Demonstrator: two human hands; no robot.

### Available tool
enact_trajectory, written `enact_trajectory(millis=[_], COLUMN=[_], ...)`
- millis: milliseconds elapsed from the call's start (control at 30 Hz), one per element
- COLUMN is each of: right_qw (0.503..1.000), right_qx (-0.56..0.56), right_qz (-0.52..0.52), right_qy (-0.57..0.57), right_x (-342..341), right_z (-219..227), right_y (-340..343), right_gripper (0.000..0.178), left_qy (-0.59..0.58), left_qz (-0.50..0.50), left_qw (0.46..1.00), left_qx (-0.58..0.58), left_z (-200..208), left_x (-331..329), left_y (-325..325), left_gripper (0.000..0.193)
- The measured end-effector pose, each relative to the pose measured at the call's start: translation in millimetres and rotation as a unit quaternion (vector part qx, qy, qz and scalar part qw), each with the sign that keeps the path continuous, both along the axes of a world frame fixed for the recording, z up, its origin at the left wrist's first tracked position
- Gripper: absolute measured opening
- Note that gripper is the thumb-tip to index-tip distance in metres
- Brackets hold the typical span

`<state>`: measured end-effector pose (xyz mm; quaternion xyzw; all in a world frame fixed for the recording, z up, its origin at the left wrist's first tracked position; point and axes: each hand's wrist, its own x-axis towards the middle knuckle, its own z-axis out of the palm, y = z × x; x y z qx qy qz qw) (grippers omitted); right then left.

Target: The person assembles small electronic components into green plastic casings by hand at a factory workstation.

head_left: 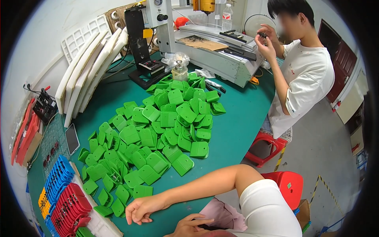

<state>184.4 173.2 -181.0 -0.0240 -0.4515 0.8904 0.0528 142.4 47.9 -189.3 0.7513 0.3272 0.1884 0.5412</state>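
My right hand (pixel 143 208) rests by the table's near edge, its fingers loosely curled and nothing visible in them. It is just beside the near end of a large heap of green plastic pieces (pixel 152 138), flat flaps with rounded corners and a small hole, many folded in two. Reaching across in front of me, my right forearm (pixel 201 185) passes above the table edge. Low in the view, my left hand (pixel 190 226) lies near my lap with fingers stretched out and apart, next to pinkish cloth (pixel 225 213). The lower edge cuts it off.
Rows of red (pixel 70 209), blue (pixel 59 177) and yellow pieces with metal parts stand at near left. A phone (pixel 72 139), white foam boards (pixel 83 71) and a glass bottle (pixel 179 71) lie beyond. A co-worker (pixel 304 67) holds a small dark part beside a machine (pixel 221 51).
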Motion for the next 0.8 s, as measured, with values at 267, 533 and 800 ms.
enact_trajectory(millis=[267,533,800], right_qw=[1.000,1.000,1.000], right_qx=[-0.002,0.003,-0.013], right_qz=[0.004,0.006,-0.013], right_qy=[-0.002,-0.001,-0.010], right_x=[-1,-1,-2], right_z=[0,3,-1], right_y=[-2,-3,1], right_gripper=[0.021,0.021,0.023], left_qy=[-0.134,-0.119,0.066], left_qz=[-0.060,-0.030,-0.097], left_qw=[0.960,0.985,0.784], left_qx=[0.240,0.122,0.610], left_z=[-8,4,-36], left_x=[-2,9,22], left_y=[7,-1,9], left_gripper=[0.019,0.036,0.050])
